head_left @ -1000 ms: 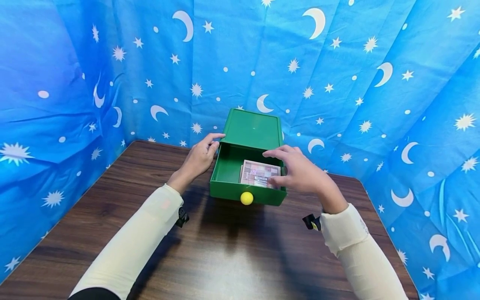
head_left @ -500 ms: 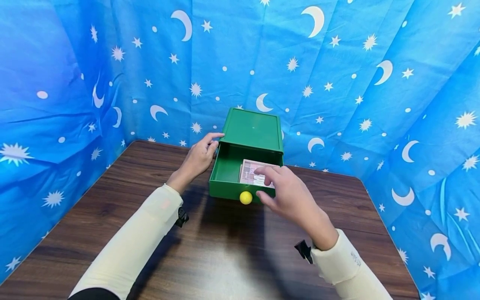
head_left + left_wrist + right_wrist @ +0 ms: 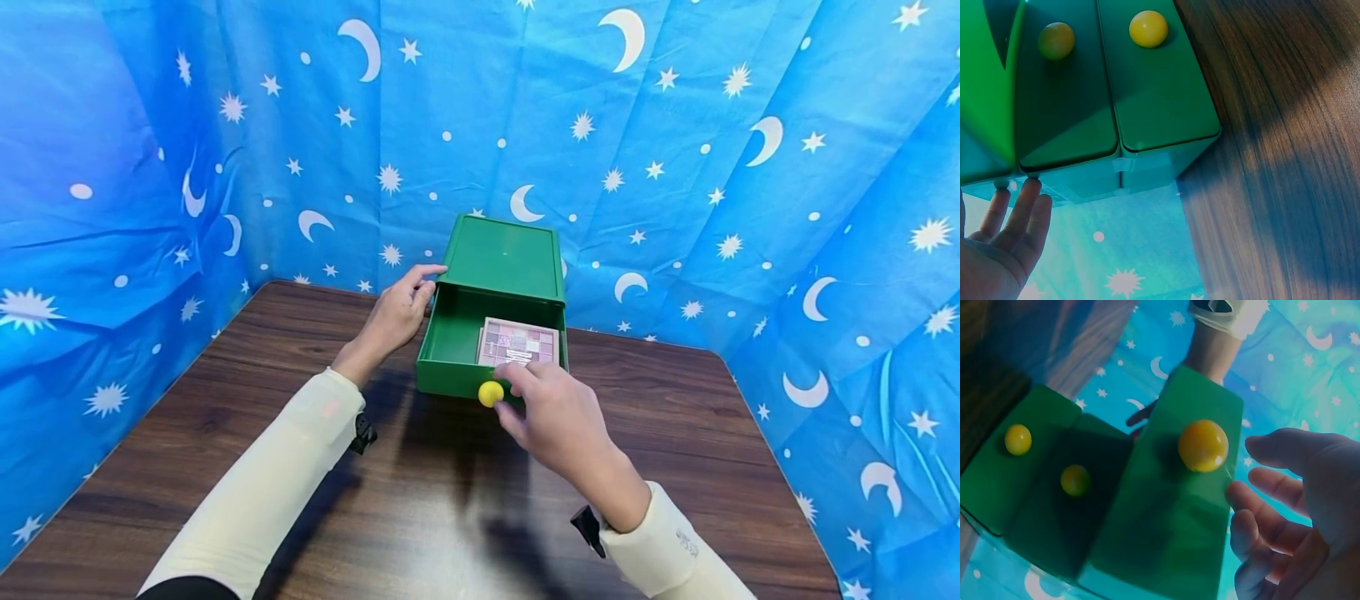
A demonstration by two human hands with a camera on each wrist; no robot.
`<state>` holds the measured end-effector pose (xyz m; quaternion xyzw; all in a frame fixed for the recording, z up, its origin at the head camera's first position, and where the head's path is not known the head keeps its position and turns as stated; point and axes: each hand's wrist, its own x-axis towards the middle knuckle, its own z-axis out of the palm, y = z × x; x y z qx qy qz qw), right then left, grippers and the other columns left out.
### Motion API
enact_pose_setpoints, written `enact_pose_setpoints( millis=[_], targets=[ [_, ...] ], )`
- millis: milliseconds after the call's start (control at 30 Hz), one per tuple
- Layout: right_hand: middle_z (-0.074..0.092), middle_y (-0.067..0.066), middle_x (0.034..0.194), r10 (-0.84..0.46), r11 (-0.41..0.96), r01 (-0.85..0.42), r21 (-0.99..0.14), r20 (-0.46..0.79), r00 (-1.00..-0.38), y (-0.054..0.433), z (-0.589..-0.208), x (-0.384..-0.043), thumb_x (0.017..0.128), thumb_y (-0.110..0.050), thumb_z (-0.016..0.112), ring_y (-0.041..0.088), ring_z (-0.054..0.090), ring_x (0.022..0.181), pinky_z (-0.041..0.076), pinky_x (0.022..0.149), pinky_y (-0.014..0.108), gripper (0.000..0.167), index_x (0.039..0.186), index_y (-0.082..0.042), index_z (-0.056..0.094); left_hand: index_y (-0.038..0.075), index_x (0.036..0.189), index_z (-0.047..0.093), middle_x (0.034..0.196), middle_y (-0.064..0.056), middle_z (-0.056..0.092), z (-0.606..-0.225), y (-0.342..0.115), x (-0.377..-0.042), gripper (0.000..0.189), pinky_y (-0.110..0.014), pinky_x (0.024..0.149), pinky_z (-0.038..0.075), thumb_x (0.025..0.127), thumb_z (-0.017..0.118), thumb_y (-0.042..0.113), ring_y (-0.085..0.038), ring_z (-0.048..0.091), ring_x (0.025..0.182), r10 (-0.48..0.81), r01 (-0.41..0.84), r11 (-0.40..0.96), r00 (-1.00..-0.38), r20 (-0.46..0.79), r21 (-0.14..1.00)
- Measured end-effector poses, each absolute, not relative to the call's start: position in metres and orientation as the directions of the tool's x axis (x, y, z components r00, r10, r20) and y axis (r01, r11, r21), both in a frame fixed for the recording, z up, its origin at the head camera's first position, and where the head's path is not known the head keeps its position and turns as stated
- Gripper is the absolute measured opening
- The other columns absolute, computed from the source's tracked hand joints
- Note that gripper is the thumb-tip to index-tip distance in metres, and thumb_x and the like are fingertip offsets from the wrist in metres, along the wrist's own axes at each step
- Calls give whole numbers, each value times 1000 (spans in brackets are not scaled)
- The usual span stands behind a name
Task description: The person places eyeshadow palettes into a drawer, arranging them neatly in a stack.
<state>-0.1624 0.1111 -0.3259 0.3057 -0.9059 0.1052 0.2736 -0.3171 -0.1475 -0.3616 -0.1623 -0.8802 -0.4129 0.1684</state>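
A green drawer cabinet (image 3: 504,258) stands on the table with its top drawer (image 3: 450,377) pulled out. Inside that drawer, toward the right, lies a makeup palette (image 3: 517,340) with a grid of coloured squares. A round yellow knob (image 3: 491,393) sits on the drawer's front. My left hand (image 3: 396,312) rests its fingers against the cabinet's left side; in the left wrist view these fingers (image 3: 1019,219) are fairly straight. My right hand (image 3: 562,421) is at the knob, thumb and forefinger parted; the right wrist view shows a gap between them and the knob (image 3: 1204,445).
Two lower drawers, one with a yellow knob (image 3: 1149,29) and the other with a shaded knob (image 3: 1056,41), are pushed in below. The brown wooden table (image 3: 420,517) extends around the cabinet. A blue curtain (image 3: 480,108) with moons and stars surrounds it.
My right hand has moved from above the drawer's right side, down and left to its front knob. The palette shows more fully now. My left hand stays against the cabinet.
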Motion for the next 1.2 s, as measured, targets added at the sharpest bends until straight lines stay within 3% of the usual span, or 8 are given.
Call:
enact_pose_setpoints(
  millis=[300,600,1200],
  targets=[
    [71,-2,78,-464,831,-556,-24,522,-716,102,-338,-163,86,-30,83,9,54,57,45,49,21,25,107,-21,72,30,149,51,84,-6,52,-361,-146,-316,40,-38,59,40,112,37,35,-22,46,63,150,436,602,-885,442,669],
    [72,-1,76,-452,838,-545,-11,545,-706,99,-343,-165,86,-33,84,12,61,59,51,52,26,28,107,-21,71,28,149,51,85,-6,53,-361,-146,-316,39,-38,60,41,112,39,28,-23,47,64,153,444,599,-880,450,666],
    [73,0,77,-423,837,-546,-31,596,-683,96,-344,-174,88,-31,82,14,60,58,51,50,29,24,107,-20,72,29,149,50,90,-7,54,-362,-146,-317,40,-37,62,41,112,36,34,-22,48,67,152,439,606,-883,445,664]
  ],
)
